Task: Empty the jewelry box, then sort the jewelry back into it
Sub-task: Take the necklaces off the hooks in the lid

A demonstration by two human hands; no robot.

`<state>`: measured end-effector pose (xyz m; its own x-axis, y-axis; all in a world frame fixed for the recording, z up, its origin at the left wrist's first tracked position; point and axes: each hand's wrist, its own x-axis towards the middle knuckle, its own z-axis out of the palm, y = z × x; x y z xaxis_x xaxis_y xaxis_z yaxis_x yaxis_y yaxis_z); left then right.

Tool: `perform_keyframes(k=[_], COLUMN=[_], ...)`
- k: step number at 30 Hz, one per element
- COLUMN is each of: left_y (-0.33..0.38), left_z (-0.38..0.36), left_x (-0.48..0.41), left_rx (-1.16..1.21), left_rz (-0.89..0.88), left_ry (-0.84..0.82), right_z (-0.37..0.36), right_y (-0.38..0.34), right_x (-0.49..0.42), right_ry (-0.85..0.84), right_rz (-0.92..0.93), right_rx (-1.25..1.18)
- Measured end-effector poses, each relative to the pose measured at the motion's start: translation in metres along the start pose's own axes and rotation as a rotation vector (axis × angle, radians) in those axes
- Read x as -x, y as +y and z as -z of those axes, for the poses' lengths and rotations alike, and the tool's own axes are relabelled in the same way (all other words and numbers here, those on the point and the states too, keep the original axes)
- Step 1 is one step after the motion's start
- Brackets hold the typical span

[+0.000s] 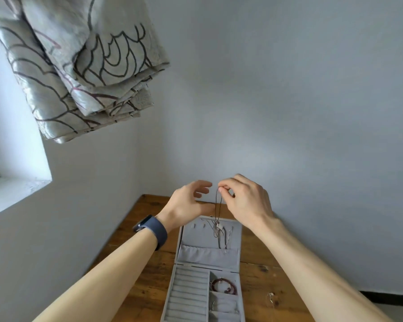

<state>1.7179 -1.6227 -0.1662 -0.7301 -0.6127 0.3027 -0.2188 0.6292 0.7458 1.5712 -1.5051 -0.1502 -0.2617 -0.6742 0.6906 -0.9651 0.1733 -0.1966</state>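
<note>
The right grip (247, 201) is closed to a fine pinch: thumb and forefinger tips (223, 188) nip the top of a thin dark cord necklace (219, 205). It is held high, probably so the loop hangs straight and does not tangle. The left grip (187, 201) is just beside it, fingers loosely curved and holding nothing, likely ready to steady or part the cord. I cannot tell whether its thumb touches the cord.

The necklace drops from the pinch to a small pale pendant (219, 226), which hangs in front of the raised lid of a grey fabric-lined jewelry box (196, 235). Whether the lower end is caught on one of the lid's hooks is too fine to make out, so this could be lifting off or hanging on.

The box lies open on a brown wooden bench (149, 263). Its base has padded ring rolls (189, 291) on the left. A dark red bead bracelet (223, 285) lies in a right-hand compartment, so emptying looks unfinished. A small pale trinket (270, 298) lies on the bench to the right of the box, too faint to identify.
</note>
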Motion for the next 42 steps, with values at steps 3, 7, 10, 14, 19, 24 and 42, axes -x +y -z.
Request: perform_keyframes(k=[3, 7, 10, 14, 19, 24, 42], left_y=[0.027, 0.045, 0.052, 0.053, 0.035, 0.026, -0.027], left_z=[0.009, 0.012, 0.011, 0.007, 0.001, -0.008, -0.078], left_x=[0.012, 0.041, 0.068, 0.104, 0.135, 0.145, 0.112], left_rx=[-0.029, -0.055, 0.075, 0.406, 0.830, 0.905, 0.188], left_rz=[-0.055, -0.095, -0.044, 0.144, 0.186, 0.287, 0.307], left_ry=[-0.033, -0.043, -0.130, -0.407, -0.447, -0.337, -0.032], right_z=[0.026, 0.045, 0.044, 0.026, 0.002, -0.007, 0.057], right_y=[-0.015, -0.026, -0.022, -0.013, 0.004, 0.004, -0.019], right_x=[0.007, 0.038, 0.075, 0.138, 0.215, 0.277, 0.407], right_ry=[-0.016, -0.047, -0.130, -0.289, -0.347, -0.368, -0.248], right_rz=[0.015, 0.023, -0.057, -0.291, -0.629, -0.776, -1.037], right_rx=[-0.066, -0.126, -0.235, -0.494, -0.737, -0.714, -1.053])
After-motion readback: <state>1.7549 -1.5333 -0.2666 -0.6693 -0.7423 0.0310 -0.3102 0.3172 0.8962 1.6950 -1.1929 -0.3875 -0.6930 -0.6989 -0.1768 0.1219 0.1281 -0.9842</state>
